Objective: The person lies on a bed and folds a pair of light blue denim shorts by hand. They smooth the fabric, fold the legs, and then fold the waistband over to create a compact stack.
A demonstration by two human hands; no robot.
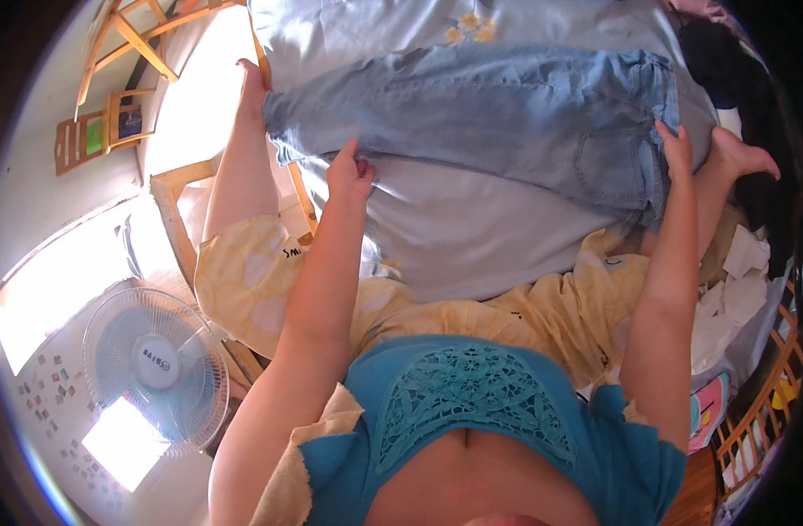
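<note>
A pair of light blue denim jeans [467, 112] lies folded lengthwise across a pale grey-blue sheet [474, 237], with the waistband on the right and the hems on the left. My left hand [351, 172] is at the near edge of the legs, index finger extended onto the denim and the other fingers partly curled. At the waist end, my right hand [675, 150] grips the edge of the waistband, thumb on top. A stitched pocket [608, 167] faces up near that hand. My bare legs stretch out on either side of the jeans.
A clear-bladed electric fan [157, 368] stands at the left. Wooden chairs [135, 39] are at the upper left. Along the right lie dark clothes [717, 66], white crumpled cloth or paper [730, 296] and a wooden slatted rail [760, 401]. Yellow patterned fabric [441, 312] covers my lap.
</note>
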